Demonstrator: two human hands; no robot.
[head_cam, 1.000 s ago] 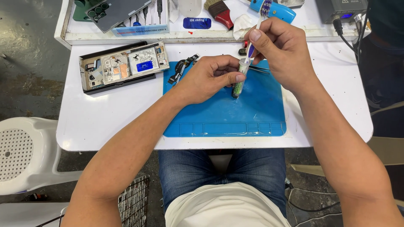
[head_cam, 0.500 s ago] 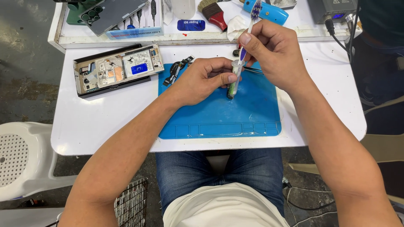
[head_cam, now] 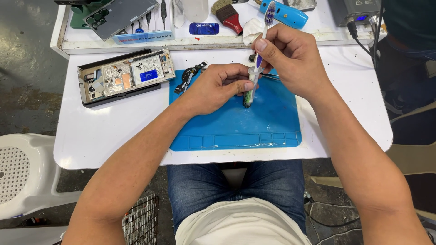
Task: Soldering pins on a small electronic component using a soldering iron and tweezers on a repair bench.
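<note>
Toothbrush [head_cam: 257, 63] stands near upright, right hand [head_cam: 290, 61] clamped round its handle; left hand [head_cam: 218, 86] fingertips pinch together at its lower end

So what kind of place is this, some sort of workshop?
Most likely a phone repair bench: an opened phone with its insides exposed, a blue work mat, and a rack of precision screwdrivers behind.

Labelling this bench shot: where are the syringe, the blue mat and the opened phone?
syringe [head_cam: 249, 93], head view, lower barrel.
blue mat [head_cam: 272, 122], head view, bare right part.
opened phone [head_cam: 127, 75], head view, middle of exposed inside.
</note>
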